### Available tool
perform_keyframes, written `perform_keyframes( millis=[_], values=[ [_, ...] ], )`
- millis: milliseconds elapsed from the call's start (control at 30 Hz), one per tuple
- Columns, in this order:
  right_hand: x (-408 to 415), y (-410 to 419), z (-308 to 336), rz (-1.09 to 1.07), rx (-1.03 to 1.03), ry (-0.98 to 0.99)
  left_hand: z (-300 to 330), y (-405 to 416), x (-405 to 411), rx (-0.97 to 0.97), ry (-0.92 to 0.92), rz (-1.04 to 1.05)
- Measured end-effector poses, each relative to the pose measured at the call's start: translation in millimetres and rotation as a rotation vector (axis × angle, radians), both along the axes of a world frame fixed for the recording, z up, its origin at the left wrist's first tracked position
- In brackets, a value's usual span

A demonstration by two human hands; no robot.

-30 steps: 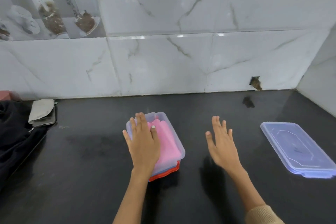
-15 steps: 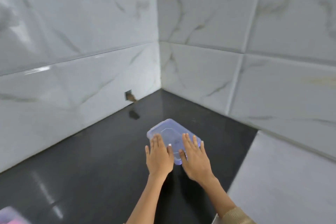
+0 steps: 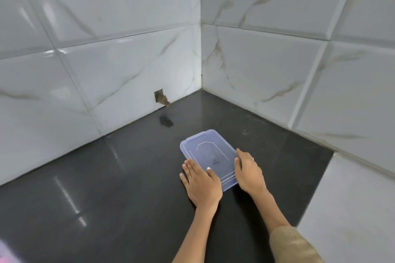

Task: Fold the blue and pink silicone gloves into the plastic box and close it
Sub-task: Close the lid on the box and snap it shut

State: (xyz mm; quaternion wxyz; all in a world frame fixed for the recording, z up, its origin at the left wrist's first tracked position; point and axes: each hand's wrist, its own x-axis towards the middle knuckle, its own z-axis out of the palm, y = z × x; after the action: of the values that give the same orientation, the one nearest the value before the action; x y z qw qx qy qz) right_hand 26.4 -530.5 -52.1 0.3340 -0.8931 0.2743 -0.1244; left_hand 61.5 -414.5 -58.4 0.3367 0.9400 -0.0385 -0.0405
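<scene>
While flanking lid (image 3: 208, 151) edges: hands (image 3: 203, 183).

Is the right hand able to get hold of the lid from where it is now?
Probably yes. The right hand already rests against the right edge of the clear lid, which lies flat on the black counter. Nothing sits between them, and the left hand steadies the near left corner.

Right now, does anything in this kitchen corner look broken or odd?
Yes: the wall tile has a rough hole just above the black counter, with brownish material showing. The lid looks intact.
</scene>
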Motion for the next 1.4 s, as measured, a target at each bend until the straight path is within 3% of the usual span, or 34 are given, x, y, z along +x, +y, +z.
perform_keyframes(
  millis=[167,300,467,667,933,1400],
  values=[
    [-9.7,44.3,8.5,-0.037,0.181,-0.18,20.6,34.9,0.4,-0.439,0.017,0.062],
    [-9.0,107.8,40.2,-0.002,0.291,-0.309,61.8,102.2,-1.7,-0.568,-0.012,0.12],
    [-28.7,209.0,77.0,0.191,0.397,-0.339,113.1,218.8,-39.7,-0.571,-0.129,0.264],
    [-83.6,296.3,54.8,0.479,0.425,-0.24,102.4,308.6,-137.3,-0.572,-0.215,0.621],
    [-92.2,337.3,52.8,0.673,0.342,-0.223,81.7,346.4,-167.5,-0.585,-0.225,0.728],
    [-80.1,345.2,53.8,0.698,0.255,-0.177,65.8,350.4,-162.2,-0.624,-0.228,0.769]
  ],
)
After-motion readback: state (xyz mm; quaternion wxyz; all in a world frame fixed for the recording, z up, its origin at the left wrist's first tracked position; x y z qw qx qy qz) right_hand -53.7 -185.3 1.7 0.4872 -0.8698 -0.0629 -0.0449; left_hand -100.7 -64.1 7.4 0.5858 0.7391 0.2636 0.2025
